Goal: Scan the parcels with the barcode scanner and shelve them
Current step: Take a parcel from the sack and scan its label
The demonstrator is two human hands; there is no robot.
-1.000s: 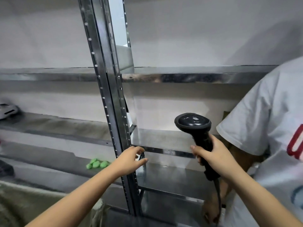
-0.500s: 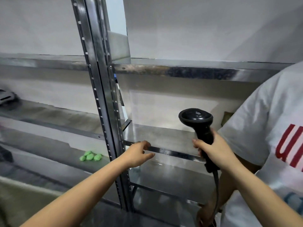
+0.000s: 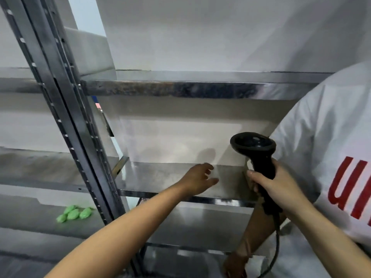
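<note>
Your right hand (image 3: 275, 185) grips the scanner (image 3: 256, 155) by its handle. Your left hand (image 3: 197, 180), fingers loosely spread and holding nothing, reaches over the middle shelf (image 3: 160, 177). No parcel is visible. This is likely between parcels: next, locate one and present its barcode.

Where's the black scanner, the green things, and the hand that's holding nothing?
barcode scanner (image 3: 253, 145), head view, on its rounded black head.
green things (image 3: 73, 214), head view, on the middle piece.
left hand (image 3: 197, 180), head view, on its back.
</note>
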